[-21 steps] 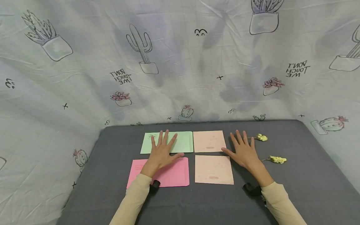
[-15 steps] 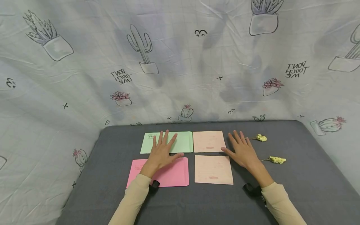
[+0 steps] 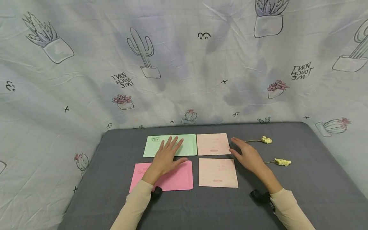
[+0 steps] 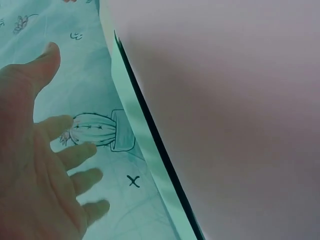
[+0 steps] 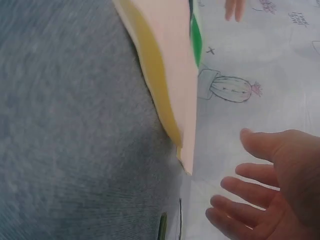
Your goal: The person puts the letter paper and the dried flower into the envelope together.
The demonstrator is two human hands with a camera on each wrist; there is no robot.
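In the head view my left hand [image 3: 164, 161] hovers palm down with fingers extended, over a green envelope [image 3: 188, 143] and a pink envelope [image 3: 179, 180] in front of it. The left wrist view shows that hand [image 4: 50, 170] holding nothing, thumb apart from the fingers. My right hand [image 3: 249, 158] is extended at the right edge of the far peach paper square [image 3: 212, 143]; its thumb tip is near the paper's corner. A second peach square [image 3: 218, 172] lies nearer me. In the right wrist view the hand [image 5: 265, 195] holds nothing.
Two yellow flower sprigs, a far one [image 3: 266, 140] and a nearer one [image 3: 282, 162], lie right of my right hand. Everything rests on a dark grey table covering [image 3: 201, 207]. A white cloth with cactus drawings [image 3: 184, 64] hangs behind and beside the table.
The right hand's spread fingers have come together, and they have shifted slightly. The left hand's fingers have drawn closer together and dipped back a little. Envelopes, papers and flowers stay put.
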